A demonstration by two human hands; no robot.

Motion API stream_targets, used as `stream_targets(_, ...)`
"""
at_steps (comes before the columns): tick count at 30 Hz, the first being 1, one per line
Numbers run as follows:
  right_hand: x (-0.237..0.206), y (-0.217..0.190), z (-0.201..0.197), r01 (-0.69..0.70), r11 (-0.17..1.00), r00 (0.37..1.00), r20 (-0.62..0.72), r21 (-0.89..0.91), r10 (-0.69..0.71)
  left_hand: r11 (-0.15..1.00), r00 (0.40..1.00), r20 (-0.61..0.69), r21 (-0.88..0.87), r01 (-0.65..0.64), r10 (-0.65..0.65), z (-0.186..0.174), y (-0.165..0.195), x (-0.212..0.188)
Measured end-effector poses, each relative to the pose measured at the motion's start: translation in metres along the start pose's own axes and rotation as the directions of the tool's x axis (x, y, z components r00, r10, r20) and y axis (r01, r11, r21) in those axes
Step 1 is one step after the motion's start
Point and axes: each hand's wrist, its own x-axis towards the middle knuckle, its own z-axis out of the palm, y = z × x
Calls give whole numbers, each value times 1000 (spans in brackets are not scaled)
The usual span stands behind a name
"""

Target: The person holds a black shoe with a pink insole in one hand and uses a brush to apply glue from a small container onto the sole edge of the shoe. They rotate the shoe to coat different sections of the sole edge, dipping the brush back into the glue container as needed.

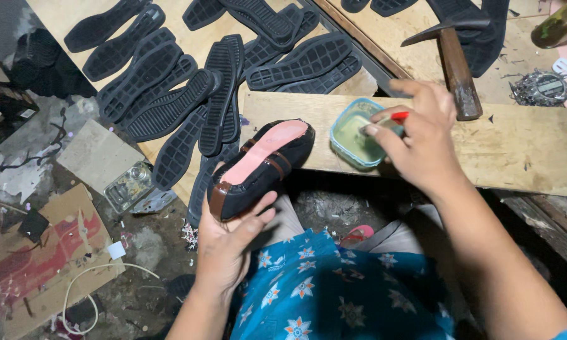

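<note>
Wooden plank [516,151]: shoe [261,167] in left hand [230,242], right hand [419,135] apart.

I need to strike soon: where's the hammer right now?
In the head view, upper right: the hammer lies on the wooden board, just beyond the right hand and the small tub.

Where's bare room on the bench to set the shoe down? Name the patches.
Free: the plank right of the right hand, below the hammer; a smaller strip between shoe and glue tub. Crowded: the board at upper left, heaped with black soles; left hand holds the shoe.
</note>
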Motion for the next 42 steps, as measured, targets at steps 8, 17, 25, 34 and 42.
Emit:
stream_targets(8,-36,-17,-32,-306,894,947,12,327,320,707,965,-151,705,-46,213,7,12,12)
stream_targets(17,-64,-6,-27,-493,783,852,31,378,522,722,889,38,568,-396,457,4,19,10)
stream_targets(25,-66,-55,-49,-186,69,890,138,980,434,898,924,280,282,-339,261,14,46,-21)
stream_targets(34,-66,-128,-69,61,510,994,-99,858,49,926,874,469,262,-270,122,27,24,-25)
stream_targets(42,-72,-126,-63,-8,607,992,-72,795,107,922,863,491,265,-282,123,28,20,-25)
